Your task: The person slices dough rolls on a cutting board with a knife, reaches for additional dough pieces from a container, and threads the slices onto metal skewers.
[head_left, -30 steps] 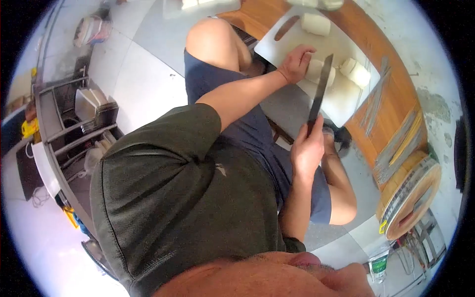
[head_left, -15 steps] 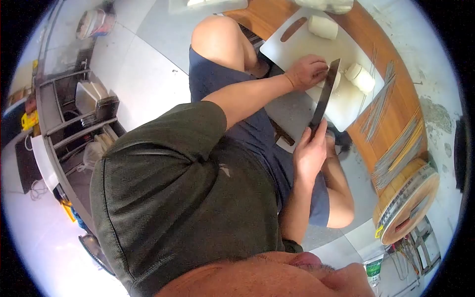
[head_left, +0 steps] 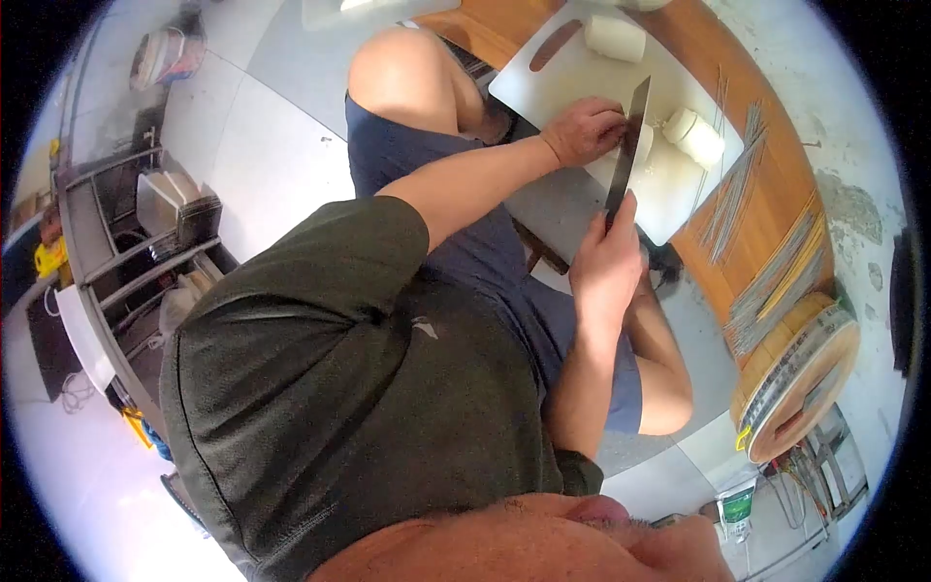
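Note:
My right hand (head_left: 603,267) is wrapped round the handle of a long, dark-bladed knife (head_left: 632,145), its blade angled up over the white cutting board (head_left: 572,92). My left hand (head_left: 585,133) is close to the left side of the blade with its fingers curled in; what they pinch is hidden. Just right of the blade shows part of a pale piece (head_left: 644,145), mostly covered by the knife. A thick white cylindrical chunk (head_left: 694,138) lies beyond it, with small pale scraps beside it. Another white chunk (head_left: 615,39) lies at the board's far end.
Bundles of thin metal skewers (head_left: 742,184) and yellowish sticks (head_left: 797,262) lie on the brown wooden table (head_left: 713,257). A round wooden tub (head_left: 805,388) stands at its near right end. Metal shelving (head_left: 121,233) is at the left, with a bucket (head_left: 167,58) farther up.
The whole view has shifted slightly, moving the board and chunks a little left and up. The knife stands a bit steeper in my right hand, while my left hand stays beside the blade.

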### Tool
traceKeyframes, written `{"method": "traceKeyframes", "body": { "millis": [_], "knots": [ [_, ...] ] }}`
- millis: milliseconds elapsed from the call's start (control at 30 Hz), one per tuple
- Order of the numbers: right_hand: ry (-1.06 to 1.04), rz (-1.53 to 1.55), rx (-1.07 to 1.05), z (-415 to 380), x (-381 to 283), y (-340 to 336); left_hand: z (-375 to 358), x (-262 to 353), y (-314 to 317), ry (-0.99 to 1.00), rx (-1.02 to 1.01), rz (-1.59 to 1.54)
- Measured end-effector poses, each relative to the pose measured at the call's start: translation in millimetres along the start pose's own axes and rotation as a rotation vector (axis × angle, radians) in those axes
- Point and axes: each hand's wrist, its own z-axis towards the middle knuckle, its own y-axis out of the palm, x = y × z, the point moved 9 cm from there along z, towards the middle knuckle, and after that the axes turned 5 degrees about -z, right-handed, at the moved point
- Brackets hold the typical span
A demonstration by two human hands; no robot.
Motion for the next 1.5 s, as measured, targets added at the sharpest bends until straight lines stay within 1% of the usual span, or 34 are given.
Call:
{"method": "traceKeyframes", "body": {
  "millis": [133, 200, 300, 400, 500, 600, 700, 800, 833, 933, 1033, 1133, 1267, 1400, 1500],
  "knots": [
    [0.029, -0.014, -0.005, -22, 14, 4, 0, 3, -5, -0.045, 0.055, -0.004],
    [0.078, -0.018, -0.017, -30, 16, 3, -2, 1, -1, -0.029, 0.031, -0.013],
    [-0.045, -0.049, -0.004, -12, 13, 6, 1, 6, -1, 0.008, -0.002, 0.004],
    [-0.004, -0.059, -0.059, 16, 3, 9, 1, 6, -2, 0.024, -0.021, 0.006],
    [-0.05, 0.008, 0.006, 8, 3, 8, -3, -1, 2, 0.024, 0.02, -0.005],
    [0.089, -0.039, -0.029, -20, 16, 8, -3, -2, 2, 0.024, 0.041, 0.002],
    [0.107, -0.071, -0.07, -14, 22, 16, -6, -2, 4, 0.028, 0.025, 0.018],
    [-0.003, -0.042, -0.031, 16, 3, 12, 0, 0, 1, 0.02, -0.004, 0.013],
    [0.046, -0.046, -0.152, 25, 5, 20, 1, 2, 1, 0.006, -0.016, 0.006],
    [0.016, -0.01, -0.034, 4, 16, 17, -3, -1, 1, 0.003, 0.046, 0.015],
    [0.075, -0.055, -0.056, -23, 27, 24, -4, 2, 0, 0.027, 0.041, 0.017],
    [0.031, -0.063, -0.049, 2, 17, 25, -6, -11, 12, -0.04, -0.037, 0.024],
    [-0.033, -0.041, 0.019, 17, 12, 22, 1, -2, 4, -0.042, -0.011, 0.007],
    [0.037, -0.06, -0.032, -23, 29, 30, -2, -3, 3, -0.041, 0.019, 0.018],
    [0.013, -0.015, -0.044, 0, 25, 32, -10, -7, 10, -0.042, -0.017, 0.0]
  ]
}}
